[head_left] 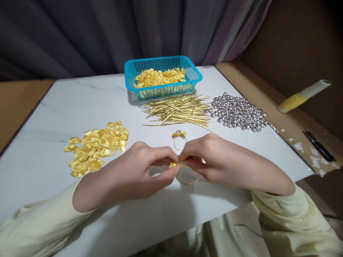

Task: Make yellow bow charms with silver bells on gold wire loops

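Note:
Both my hands meet over the white table, fingertips almost touching. My left hand (150, 167) pinches a small yellow ribbon bow (173, 165) between thumb and fingers. Beside it, my right hand (205, 157) is closed at the same spot on a thin gold tie (189, 183), which curves in a loop below the fingers. A bit of something shiny shows between the fingertips, mostly hidden. Just beyond my hands lies a yellow bow (179, 134) with a silver bead on it and a gold tie bent into a ring.
Loose yellow bows (99, 146) lie left. A blue basket (197, 76) of bows stands at the back, with a pile of gold ties (179, 110) before it and silver beads (238, 112) to its right. A tube (302, 96) and black pen (318, 145) rest on the right-hand ledge.

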`<state>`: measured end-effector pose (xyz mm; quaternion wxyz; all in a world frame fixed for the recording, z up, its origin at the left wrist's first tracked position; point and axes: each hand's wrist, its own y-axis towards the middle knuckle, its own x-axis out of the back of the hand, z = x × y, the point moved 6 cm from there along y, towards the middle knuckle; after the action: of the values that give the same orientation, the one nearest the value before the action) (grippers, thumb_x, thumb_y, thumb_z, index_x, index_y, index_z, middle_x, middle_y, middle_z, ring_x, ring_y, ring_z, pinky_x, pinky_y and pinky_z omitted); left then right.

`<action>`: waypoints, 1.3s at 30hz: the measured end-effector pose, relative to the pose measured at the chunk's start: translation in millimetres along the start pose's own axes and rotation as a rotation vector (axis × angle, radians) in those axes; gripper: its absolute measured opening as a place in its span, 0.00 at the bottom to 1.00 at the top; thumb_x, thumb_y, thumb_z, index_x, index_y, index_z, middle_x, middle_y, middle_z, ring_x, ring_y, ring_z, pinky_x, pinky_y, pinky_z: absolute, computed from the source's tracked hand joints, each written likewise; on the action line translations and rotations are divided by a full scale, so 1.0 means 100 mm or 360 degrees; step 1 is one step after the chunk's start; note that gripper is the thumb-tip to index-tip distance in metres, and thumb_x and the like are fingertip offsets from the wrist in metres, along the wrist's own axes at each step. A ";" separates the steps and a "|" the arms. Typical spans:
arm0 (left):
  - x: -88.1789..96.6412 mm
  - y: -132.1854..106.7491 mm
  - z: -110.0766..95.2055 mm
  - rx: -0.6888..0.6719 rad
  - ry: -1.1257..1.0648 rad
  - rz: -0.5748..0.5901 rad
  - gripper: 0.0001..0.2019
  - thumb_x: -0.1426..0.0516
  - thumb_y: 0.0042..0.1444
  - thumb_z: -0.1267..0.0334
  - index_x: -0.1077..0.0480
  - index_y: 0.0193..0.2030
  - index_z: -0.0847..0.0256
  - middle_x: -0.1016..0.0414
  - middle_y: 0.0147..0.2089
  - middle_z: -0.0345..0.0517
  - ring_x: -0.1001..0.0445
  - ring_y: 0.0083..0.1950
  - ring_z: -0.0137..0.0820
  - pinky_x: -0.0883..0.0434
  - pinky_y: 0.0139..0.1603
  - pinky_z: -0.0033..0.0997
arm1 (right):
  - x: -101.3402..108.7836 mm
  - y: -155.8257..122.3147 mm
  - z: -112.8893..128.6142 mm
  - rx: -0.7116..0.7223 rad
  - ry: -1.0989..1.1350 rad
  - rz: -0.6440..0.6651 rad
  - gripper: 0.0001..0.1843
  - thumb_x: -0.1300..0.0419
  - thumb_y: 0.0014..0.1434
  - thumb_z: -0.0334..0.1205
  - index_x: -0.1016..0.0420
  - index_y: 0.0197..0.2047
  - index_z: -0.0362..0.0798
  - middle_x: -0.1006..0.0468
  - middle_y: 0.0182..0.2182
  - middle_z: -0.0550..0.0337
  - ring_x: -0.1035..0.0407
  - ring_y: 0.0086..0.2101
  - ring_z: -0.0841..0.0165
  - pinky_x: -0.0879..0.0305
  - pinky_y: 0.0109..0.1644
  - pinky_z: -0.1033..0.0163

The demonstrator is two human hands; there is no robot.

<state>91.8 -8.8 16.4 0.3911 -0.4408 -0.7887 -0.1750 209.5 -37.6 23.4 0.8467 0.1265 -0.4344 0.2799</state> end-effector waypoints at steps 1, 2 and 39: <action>0.00 0.00 0.01 -0.0014 0.0000 -0.0032 0.07 0.44 0.59 0.63 0.25 0.38 0.59 0.19 0.29 0.37 0.27 0.24 0.23 0.36 0.26 0.19 | 0.00 0.00 0.00 -0.0005 -0.0001 -0.0001 0.13 0.46 0.56 0.23 0.20 0.38 0.42 0.21 0.29 0.56 0.32 0.28 0.71 0.45 0.31 0.67; 0.00 0.01 0.01 -0.0040 0.0004 -0.0068 0.06 0.43 0.58 0.63 0.25 0.36 0.59 0.19 0.28 0.36 0.27 0.24 0.23 0.36 0.26 0.18 | 0.00 0.00 0.00 -0.0010 -0.0002 -0.0004 0.13 0.45 0.56 0.23 0.21 0.38 0.42 0.21 0.29 0.56 0.32 0.28 0.71 0.45 0.31 0.67; 0.16 0.01 0.03 0.0043 -0.0237 -0.0304 0.05 0.41 0.59 0.62 0.23 0.40 0.52 0.18 0.32 0.30 0.23 0.30 0.21 0.33 0.30 0.15 | 0.13 -0.02 -0.01 0.0002 0.0155 -0.0139 0.09 0.43 0.57 0.24 0.21 0.35 0.41 0.22 0.26 0.62 0.34 0.25 0.76 0.42 0.29 0.71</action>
<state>86.4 2.8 26.4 0.3187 -0.3701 -0.8564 -0.1677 217.8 -34.4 33.8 0.8781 0.1321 -0.3866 0.2489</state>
